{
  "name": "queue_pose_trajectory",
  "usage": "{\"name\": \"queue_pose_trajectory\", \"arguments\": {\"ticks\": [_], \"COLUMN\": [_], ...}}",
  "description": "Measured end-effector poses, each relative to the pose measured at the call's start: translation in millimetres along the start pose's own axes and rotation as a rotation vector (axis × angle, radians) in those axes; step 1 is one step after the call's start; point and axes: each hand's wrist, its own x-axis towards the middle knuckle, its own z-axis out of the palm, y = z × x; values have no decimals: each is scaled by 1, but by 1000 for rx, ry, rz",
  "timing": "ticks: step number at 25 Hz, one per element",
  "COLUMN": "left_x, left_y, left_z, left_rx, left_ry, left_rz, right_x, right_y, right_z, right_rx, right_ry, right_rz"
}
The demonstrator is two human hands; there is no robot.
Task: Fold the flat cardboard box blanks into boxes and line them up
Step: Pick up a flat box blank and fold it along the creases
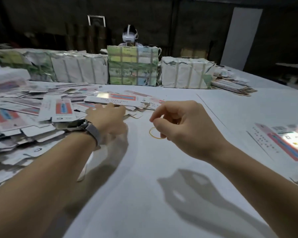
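left hand (108, 117) fingers spread, reaching for flat blanks (110, 98); right hand (184, 126) pinches rubber band (156, 133). fetching step; next, grip one blank.

White box blanks (62, 107) with red-and-blue panels; yellow rubber band (156, 133); grey watch strap (94, 133).

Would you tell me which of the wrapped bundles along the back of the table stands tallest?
The green-and-yellow strapped bundle in the middle, directly in front of the seated person; the white-wrapped bundles beside it sit lower.
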Motion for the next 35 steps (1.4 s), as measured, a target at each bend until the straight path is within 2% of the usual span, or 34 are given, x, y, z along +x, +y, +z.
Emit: {"name": "queue_pose_trajectory", "arguments": {"ticks": [3, 8, 16, 22, 25, 29, 32, 33, 35], "left_x": [-4, -3, 0, -8, -11, -31, -58, -66, -79], "left_y": [-6, 0, -3, 6, 12, 40, 64, 68, 72], "left_z": [11, 14, 19, 7, -6, -45, -77, -84, -95], "left_rx": [107, 184, 186, 208, 101, -302, -607, -691, -876], "left_ry": [36, 264, 225, 339, 437, 859, 1111, 1151, 1125], "left_rz": [-77, -34, -33, 0, 57, 339, 553, 594, 654], "right_x": [-1, 0, 2, 2, 3, 9, 13, 15, 16], "right_y": [3, 6, 14, 15, 17, 19, 14, 12, 6], "right_z": [3, 3, 5, 10, 10, 2, -8, -10, -15], "right_rx": [-14, -16, -34, -41, -39, 46, 102, 122, 107], "right_ry": [-21, -16, 15, 10, 24, 187, 344, 375, 420], "right_rz": [5, 5, 22, 16, 13, -15, -65, -86, -153]}}
